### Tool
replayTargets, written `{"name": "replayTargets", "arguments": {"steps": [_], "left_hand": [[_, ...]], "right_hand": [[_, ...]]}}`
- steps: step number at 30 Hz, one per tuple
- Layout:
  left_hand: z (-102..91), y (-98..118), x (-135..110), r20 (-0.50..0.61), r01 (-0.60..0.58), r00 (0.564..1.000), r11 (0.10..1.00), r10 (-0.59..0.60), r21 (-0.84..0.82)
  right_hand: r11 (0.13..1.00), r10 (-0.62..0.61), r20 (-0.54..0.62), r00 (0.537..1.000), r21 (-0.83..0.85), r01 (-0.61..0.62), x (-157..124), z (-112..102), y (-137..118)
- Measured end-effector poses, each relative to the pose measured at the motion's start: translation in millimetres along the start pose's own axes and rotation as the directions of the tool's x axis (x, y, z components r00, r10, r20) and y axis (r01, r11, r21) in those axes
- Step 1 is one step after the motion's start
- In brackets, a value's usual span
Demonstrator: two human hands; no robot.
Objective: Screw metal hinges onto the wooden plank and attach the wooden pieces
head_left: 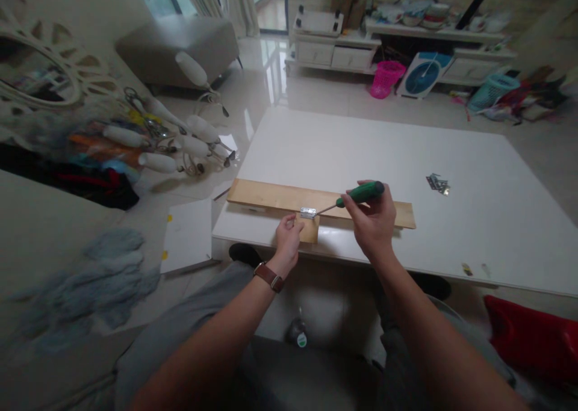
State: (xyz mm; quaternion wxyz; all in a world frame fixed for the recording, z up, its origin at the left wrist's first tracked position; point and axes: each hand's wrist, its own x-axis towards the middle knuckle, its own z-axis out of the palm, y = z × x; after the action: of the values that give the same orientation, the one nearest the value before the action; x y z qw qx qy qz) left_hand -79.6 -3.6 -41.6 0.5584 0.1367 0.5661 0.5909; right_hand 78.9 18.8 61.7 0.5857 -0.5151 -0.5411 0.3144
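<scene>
My right hand (pixel 376 218) is closed around the green handle of a screwdriver (pixel 361 193). Its shaft slants down to the left, and the tip meets a small silver hinge (pixel 308 212). That hinge lies across the joint between a long wooden plank (pixel 271 195) and a small square wooden board (pixel 309 230). My left hand (pixel 289 236), with a brown watch strap on the wrist, grips the left side of the small board, fingers curled by the hinge. Whether a screw sits under the tip is too small to tell.
All this rests on a low white table (pixel 343 143). Several loose metal hinges (pixel 438 184) lie to the right, and a small packet (pixel 466 269) is near the front edge. A white panel (pixel 187 236) stands on the left; a red plastic stool-like object (pixel 533 339) is at lower right.
</scene>
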Motion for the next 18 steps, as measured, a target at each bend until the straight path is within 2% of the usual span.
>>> {"name": "replayTargets", "arguments": {"steps": [4,10,18], "left_hand": [[-3.3,-2,-1,0.017,0.004,1.0,1.0,-0.004,-0.02],[-7.4,-12,6,0.017,-0.052,0.998,0.997,0.053,-0.057],[-11.9,-22,11,0.006,-0.019,1.0,0.995,0.02,-0.103]], "right_hand": [[1.0,-0.023,0.063,0.998,-0.019,0.024,-5,4,5],[0.971,-0.221,0.109,0.969,-0.072,0.229,-3,15,12],[0.897,-0.399,0.172,0.901,-0.132,0.423,5,25,17]]}}
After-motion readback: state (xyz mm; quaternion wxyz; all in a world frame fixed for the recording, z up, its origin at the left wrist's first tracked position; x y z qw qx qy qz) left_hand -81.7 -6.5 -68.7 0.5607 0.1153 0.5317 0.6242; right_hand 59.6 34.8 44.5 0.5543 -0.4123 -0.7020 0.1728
